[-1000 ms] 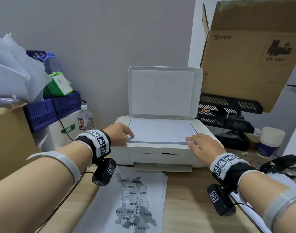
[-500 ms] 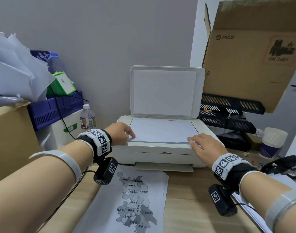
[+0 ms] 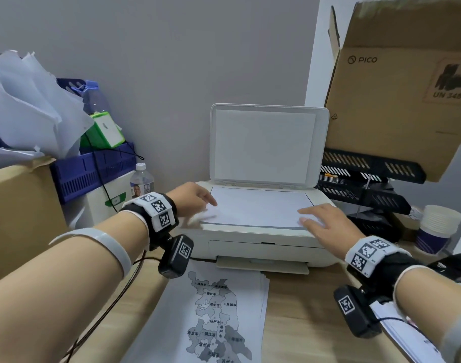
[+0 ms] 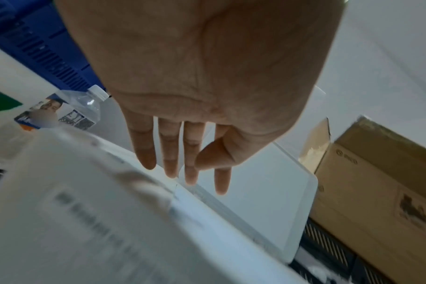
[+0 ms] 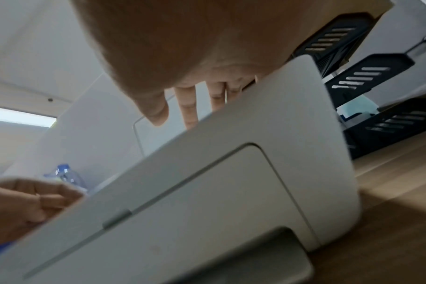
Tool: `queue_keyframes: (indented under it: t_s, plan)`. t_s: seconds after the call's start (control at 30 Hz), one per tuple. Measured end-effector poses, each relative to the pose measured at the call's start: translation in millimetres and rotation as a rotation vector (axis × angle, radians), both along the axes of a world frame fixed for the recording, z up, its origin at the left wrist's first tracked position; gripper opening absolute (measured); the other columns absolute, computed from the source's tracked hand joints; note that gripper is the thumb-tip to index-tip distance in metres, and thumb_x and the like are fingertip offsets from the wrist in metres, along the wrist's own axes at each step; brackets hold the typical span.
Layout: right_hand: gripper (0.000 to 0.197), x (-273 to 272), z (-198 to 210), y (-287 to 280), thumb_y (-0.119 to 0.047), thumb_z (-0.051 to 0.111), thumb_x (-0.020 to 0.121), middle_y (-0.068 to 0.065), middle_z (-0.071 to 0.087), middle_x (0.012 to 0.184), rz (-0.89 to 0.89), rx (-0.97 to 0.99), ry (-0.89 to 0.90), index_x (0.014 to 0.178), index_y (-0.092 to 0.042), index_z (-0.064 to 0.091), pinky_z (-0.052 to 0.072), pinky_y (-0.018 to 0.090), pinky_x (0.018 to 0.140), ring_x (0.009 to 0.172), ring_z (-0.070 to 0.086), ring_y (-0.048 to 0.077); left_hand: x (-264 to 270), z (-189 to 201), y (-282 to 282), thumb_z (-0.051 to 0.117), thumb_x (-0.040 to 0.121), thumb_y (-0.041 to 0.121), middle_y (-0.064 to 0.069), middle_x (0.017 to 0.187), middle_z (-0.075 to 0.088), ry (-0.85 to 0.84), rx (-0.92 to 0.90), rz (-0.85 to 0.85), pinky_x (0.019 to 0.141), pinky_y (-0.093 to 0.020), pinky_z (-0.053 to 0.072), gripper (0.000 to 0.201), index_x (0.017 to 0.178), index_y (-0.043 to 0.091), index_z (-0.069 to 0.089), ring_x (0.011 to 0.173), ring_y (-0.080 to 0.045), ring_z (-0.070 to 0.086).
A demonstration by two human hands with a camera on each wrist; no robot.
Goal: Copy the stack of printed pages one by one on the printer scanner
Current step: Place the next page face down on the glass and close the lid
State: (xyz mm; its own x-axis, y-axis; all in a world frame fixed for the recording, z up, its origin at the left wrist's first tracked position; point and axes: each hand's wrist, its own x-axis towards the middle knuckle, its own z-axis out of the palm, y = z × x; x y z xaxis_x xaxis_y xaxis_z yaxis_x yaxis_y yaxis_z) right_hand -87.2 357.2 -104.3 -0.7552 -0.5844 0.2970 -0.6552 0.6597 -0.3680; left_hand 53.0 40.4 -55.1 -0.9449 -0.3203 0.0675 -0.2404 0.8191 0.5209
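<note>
The white printer [image 3: 253,244] stands with its scanner lid [image 3: 266,145] raised upright. A white sheet [image 3: 258,208] lies blank side up on the glass. My left hand [image 3: 207,200] hovers at the sheet's left edge, blurred; in the left wrist view its fingers [image 4: 170,157] are straight and hold nothing. My right hand [image 3: 306,216] lies flat with spread fingers on the sheet's front right corner; in the right wrist view its fingers [image 5: 190,107] reach over the printer's top edge. A stack of printed pages [image 3: 218,318] with a map on top lies on the desk before the printer.
A water bottle [image 3: 142,180], blue crate [image 3: 93,169] and cardboard box [image 3: 22,205] crowd the left. Black paper trays [image 3: 365,179], a large PICO carton [image 3: 397,95] and stacked paper cups [image 3: 436,229] stand on the right. More papers [image 3: 407,339] lie under my right forearm.
My left hand has lifted slightly off the sheet's left front edge and moved a little right, now blurred. My right hand stays on the front right corner.
</note>
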Motion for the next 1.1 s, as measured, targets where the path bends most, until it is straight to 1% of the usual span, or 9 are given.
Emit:
queue_keyframes:
  t_s: [0.17,0.27,0.37,0.43,0.6,0.73,0.9,1.0,1.1]
  plan:
    - [0.036,0,49,-27,-0.045,0.047,0.100,-0.001,0.050,0.136,0.076,-0.143,-0.026,0.129,-0.028,0.060,0.028,0.034,0.112,0.134,0.041,0.016,-28,31,-24,0.051,0.091,0.005,0.003,0.093,0.067,0.172,0.220,0.120,0.068,-0.027,0.052,0.030,0.101,0.024,0.072,0.079,-0.011,0.060]
    - [0.037,-2,77,-50,-0.045,0.045,0.101,0.000,0.051,0.134,0.118,-0.125,-0.042,0.128,-0.026,0.061,0.028,0.031,0.109,0.132,0.041,0.016,-55,50,-35,0.050,0.092,0.004,-0.003,0.081,0.060,0.254,0.364,0.197,0.060,-0.025,0.046,0.032,0.119,0.014,0.065,0.068,-0.015,0.053]
    - [0.039,-7,98,-74,-0.048,0.042,0.101,0.000,0.050,0.134,0.150,-0.112,-0.057,0.128,-0.027,0.061,0.029,0.033,0.109,0.131,0.042,0.015,-81,67,-39,0.057,0.089,0.007,-0.016,0.113,0.063,0.282,0.461,0.223,0.070,-0.032,0.050,0.050,0.138,0.014,0.049,0.102,-0.028,0.061]
    - [0.036,-13,109,-89,-0.046,0.044,0.101,0.002,0.051,0.133,0.155,-0.123,-0.040,0.127,-0.027,0.061,0.029,0.029,0.106,0.129,0.044,0.016,-100,75,-39,0.062,0.088,0.010,-0.013,0.138,0.051,0.314,0.515,0.238,0.084,-0.039,0.053,0.065,0.148,0.017,0.037,0.123,-0.030,0.052]
    - [0.032,-27,125,-116,-0.040,0.053,0.098,0.003,0.048,0.135,0.122,-0.111,0.049,0.128,-0.029,0.058,0.032,0.029,0.106,0.126,0.045,0.019,-138,84,-39,0.065,0.087,0.012,-0.001,0.117,0.051,0.420,0.551,0.233,0.102,-0.041,0.046,0.064,0.145,0.015,0.038,0.111,-0.022,0.051]
    - [0.046,-36,131,-124,-0.037,0.060,0.093,0.001,0.042,0.141,0.087,-0.084,0.191,0.137,-0.029,0.048,0.028,0.033,0.111,0.135,0.035,0.019,-150,84,-51,0.067,0.088,0.016,-0.006,0.135,0.050,0.464,0.598,0.263,0.103,-0.037,0.044,0.076,0.152,0.010,0.027,0.123,-0.027,0.051]
    - [0.072,-34,146,-131,-0.038,0.069,0.084,0.003,0.026,0.155,-0.002,-0.117,0.456,0.147,-0.032,0.035,0.026,0.046,0.118,0.145,0.024,0.024,-129,81,-65,0.062,0.094,0.011,-0.012,0.107,0.066,0.496,0.583,0.224,0.078,-0.029,0.045,0.041,0.134,0.014,0.055,0.088,-0.020,0.061]
    - [0.070,-29,156,-138,-0.040,0.066,0.088,0.004,0.034,0.153,-0.042,-0.020,0.506,0.148,-0.030,0.033,0.013,0.045,0.123,0.144,0.030,0.025,-101,79,-66,0.063,0.096,0.014,-0.011,0.102,0.067,0.457,0.588,0.182,0.087,-0.032,0.047,0.015,0.110,0.015,0.065,0.082,-0.018,0.065]
    - [0.039,-18,157,-139,-0.044,0.056,0.095,0.000,0.062,0.122,-0.022,0.073,0.464,0.132,-0.032,0.051,0.038,0.039,0.105,0.114,0.056,0.027,-71,71,-68,0.071,0.090,0.020,-0.009,0.101,0.073,0.369,0.515,0.100,0.097,-0.036,0.051,0.011,0.101,0.017,0.071,0.094,-0.019,0.071]
